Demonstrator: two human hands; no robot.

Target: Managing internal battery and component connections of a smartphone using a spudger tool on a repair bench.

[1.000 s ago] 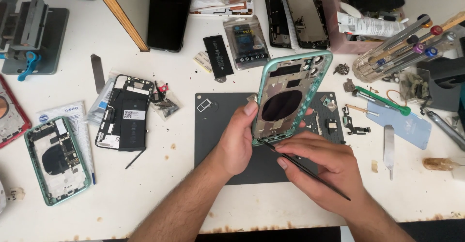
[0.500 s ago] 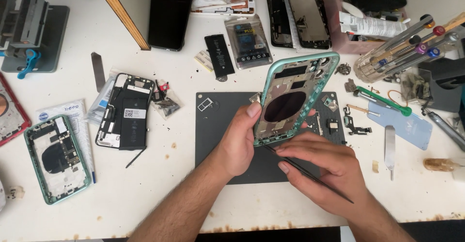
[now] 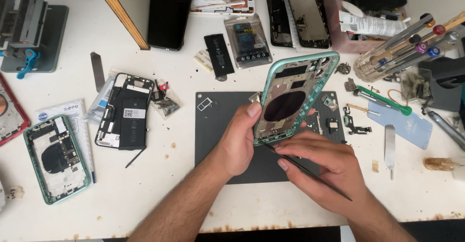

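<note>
Two hands: left hand [image 3: 237,143] grip clamped on tilted green phone frame [image 3: 295,97]; right hand [image 3: 322,167] grip pinching black tweezers [image 3: 310,172] at its lower edge

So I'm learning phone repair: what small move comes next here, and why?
Probably ease the black spudger along the lower edge of the green phone frame: the right hand has its tip there, while the left hand holds the frame tilted up.

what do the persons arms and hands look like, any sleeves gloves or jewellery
Both forearms are bare up to the frame edge, with no sleeves in view. The left hand and right hand wear no gloves, and no rings, watch or bracelets show. The forearms are hairy and the fingers have short nails.
</note>
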